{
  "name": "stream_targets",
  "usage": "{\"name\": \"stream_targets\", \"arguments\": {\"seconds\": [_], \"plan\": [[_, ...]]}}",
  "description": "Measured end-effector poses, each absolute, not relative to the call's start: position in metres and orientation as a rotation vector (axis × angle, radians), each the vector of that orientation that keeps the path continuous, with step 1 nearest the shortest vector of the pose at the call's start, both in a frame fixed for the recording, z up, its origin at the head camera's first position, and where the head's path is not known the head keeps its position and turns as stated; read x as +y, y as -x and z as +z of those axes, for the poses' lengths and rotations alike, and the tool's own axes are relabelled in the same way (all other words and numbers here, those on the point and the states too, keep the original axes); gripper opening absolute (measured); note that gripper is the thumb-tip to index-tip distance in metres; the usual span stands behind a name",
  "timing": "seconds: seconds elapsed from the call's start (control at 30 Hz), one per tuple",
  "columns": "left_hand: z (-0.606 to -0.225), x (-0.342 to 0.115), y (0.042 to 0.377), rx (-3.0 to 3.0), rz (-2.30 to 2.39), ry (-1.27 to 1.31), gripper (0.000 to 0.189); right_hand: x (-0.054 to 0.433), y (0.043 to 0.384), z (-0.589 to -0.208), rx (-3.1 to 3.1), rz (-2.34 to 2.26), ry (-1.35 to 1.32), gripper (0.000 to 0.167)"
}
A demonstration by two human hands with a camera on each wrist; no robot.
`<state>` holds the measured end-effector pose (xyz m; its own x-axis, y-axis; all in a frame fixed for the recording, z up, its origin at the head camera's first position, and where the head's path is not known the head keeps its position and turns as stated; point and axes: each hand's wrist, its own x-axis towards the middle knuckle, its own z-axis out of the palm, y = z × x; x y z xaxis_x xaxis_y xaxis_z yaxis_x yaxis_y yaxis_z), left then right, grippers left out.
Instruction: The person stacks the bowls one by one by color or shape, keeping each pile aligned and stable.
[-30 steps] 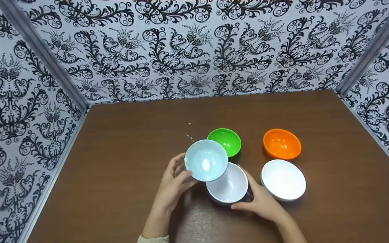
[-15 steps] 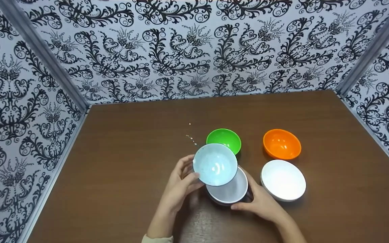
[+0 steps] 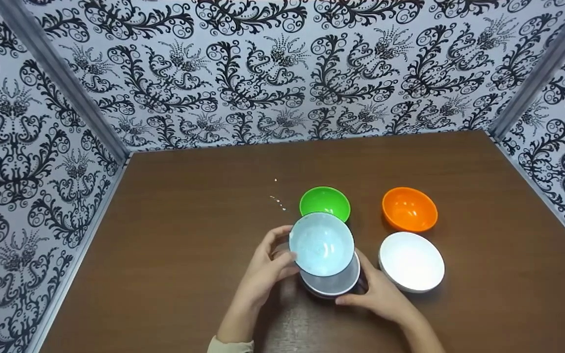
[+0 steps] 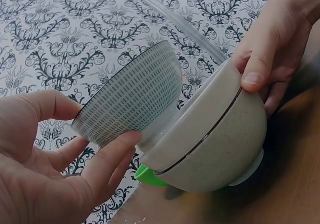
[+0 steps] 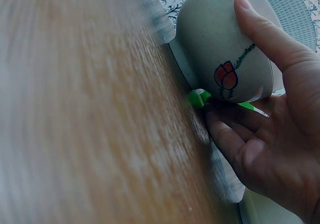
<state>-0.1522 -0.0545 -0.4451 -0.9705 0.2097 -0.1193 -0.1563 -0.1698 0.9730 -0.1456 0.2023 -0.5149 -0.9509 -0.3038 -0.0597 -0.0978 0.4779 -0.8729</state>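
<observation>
My left hand (image 3: pixel 265 272) pinches the rim and side of a pale blue bowl (image 3: pixel 321 244), holding it tilted over a white bowl (image 3: pixel 335 284). In the left wrist view the blue bowl's outside (image 4: pixel 135 93) carries rows of dashes, and its foot is at the white bowl's mouth; whether they touch I cannot tell. That white bowl is nested in a cream bowl (image 4: pixel 225 144) with a dark rim line. Thumb and fingers of my right hand (image 3: pixel 380 294) grip this stack from the right. A red flower decorates the cream bowl's side (image 5: pixel 215 43) in the right wrist view.
Just behind the stack sits a green bowl (image 3: pixel 325 201), partly covered by the blue one. An orange bowl (image 3: pixel 409 209) and another white bowl (image 3: pixel 411 262) stand to the right on the brown table (image 3: pixel 189 220). Patterned walls enclose the back and sides.
My left hand has carried the blue bowl right and slightly toward me, so it covers more of the white bowl. The right hand and the stack have stayed in place.
</observation>
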Motion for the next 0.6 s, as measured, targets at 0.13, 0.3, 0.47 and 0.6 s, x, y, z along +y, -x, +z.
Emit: {"name": "stream_targets", "arguments": {"seconds": [0.13,0.3,0.47,0.6], "plan": [[-0.445,-0.053,0.153,1.853,2.214,-0.096,0.057,0.202,0.146,-0.515,2.459,-1.527,0.375,0.115],[-0.442,-0.049,0.152,1.897,2.177,-0.13,0.055,0.202,0.146,-0.515,2.363,-1.625,0.412,0.113],[-0.439,-0.045,0.153,1.959,2.139,-0.12,0.051,0.201,0.146,-0.515,2.363,-1.625,0.411,0.112],[-0.438,-0.042,0.154,2.008,2.111,-0.122,0.048,0.201,0.146,-0.516,2.376,-1.624,0.41,0.111]]}}
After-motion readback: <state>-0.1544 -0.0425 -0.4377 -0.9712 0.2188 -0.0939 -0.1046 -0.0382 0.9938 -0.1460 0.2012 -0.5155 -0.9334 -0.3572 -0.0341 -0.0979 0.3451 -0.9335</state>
